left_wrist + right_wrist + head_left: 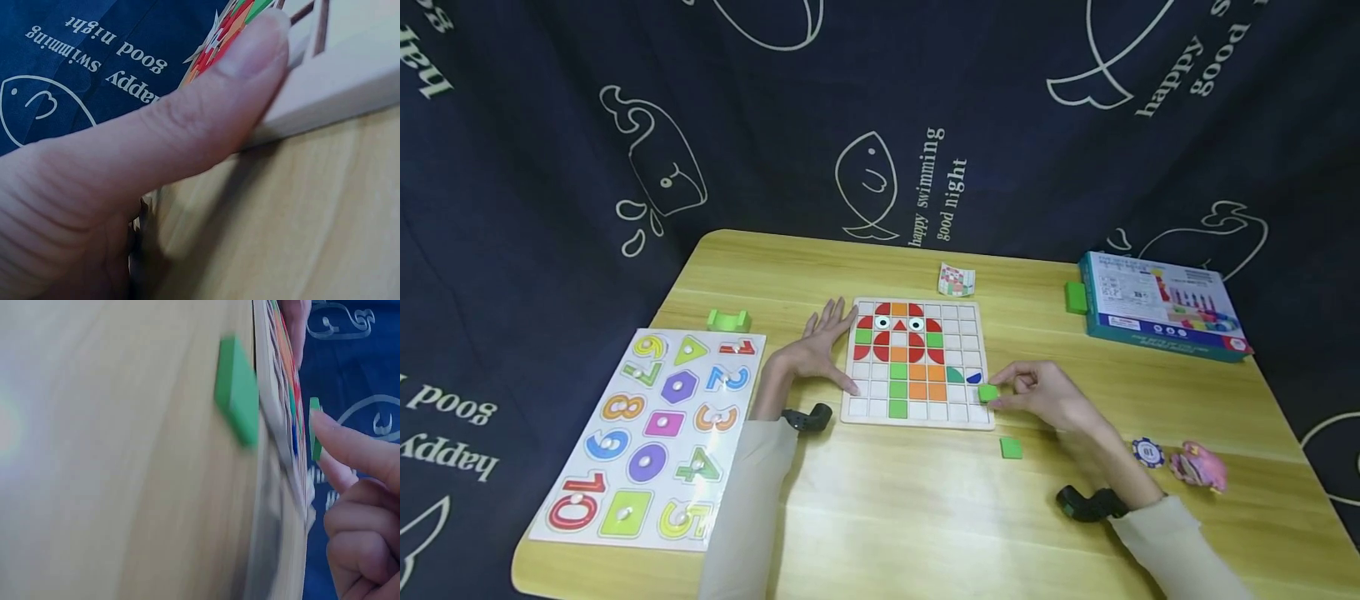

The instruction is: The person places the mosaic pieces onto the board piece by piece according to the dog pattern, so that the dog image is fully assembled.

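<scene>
A white grid board (958, 409) lies mid-table, its cells partly filled with red, orange, green and blue tiles that form a parrot-like figure with two eyes. My left hand (815, 353) rests at the board's left edge, fingers spread, and its thumb (206, 112) touches the rim. Between thumb and fingertips my right hand (1047, 395) pinches a green square tile (988, 392) over the board's right edge. In the right wrist view this tile (315, 428) is held on edge, above the board. Another green square tile (1011, 448) lies on the table near the board's lower right corner.
A number puzzle board (647, 437) lies at the left, with a green block (728, 321) behind it. A small picture card (957, 280) sits beyond the grid. At the right are a boxed toy (1165, 304), a green block (1076, 297), a poker chip (1147, 452) and a pink figurine (1199, 467).
</scene>
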### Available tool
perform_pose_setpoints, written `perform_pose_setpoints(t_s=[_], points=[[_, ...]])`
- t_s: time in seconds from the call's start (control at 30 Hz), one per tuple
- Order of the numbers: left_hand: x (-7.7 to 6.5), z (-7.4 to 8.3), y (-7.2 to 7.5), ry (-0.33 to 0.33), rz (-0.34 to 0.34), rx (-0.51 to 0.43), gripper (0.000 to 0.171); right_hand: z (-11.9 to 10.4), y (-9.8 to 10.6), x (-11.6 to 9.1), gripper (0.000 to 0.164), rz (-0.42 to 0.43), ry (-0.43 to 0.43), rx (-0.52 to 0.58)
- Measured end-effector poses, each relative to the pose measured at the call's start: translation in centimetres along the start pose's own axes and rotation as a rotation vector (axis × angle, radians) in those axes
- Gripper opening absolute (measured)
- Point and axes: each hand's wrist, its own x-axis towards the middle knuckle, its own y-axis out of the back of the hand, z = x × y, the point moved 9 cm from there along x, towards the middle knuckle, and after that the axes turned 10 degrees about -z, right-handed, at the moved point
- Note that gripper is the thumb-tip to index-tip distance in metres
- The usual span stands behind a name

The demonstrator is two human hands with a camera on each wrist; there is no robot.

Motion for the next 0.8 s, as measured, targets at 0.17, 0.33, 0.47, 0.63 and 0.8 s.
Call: perform_pose_setpoints(t_s=[0.17, 0.33, 0.47, 0.63, 0.8], points=[[0.0, -0.1, -0.1, -0.001, 0.001, 0.012, 0.143, -1.8, -2.1, 1.4, 0.029, 0.001, -0.016, -0.014], [0.0, -0.1, -0.1, -0.009, 0.010, 0.009, 0.143, -2.8, -3.0, 2.1, 0.025, 0.025, -0.047, -0.079], [0.0, 0.0, -0.1, -0.014, 0.008, -0.002, 0.143, -3.0, -2.8, 2.1, 0.024, 0.058, -0.073, -0.122], [-0.1, 0.2, 0.1, -0.018, 0.006, 0.003, 0.142, -3.0, -2.5, 2.1, 0.026, 0.093, -0.094, -0.145], [0.0, 0.1, 0.0, -0.015, 0.004, -0.002, 0.141, -3.0, -2.5, 2.3, 0.028, 0.089, -0.078, -0.134]])
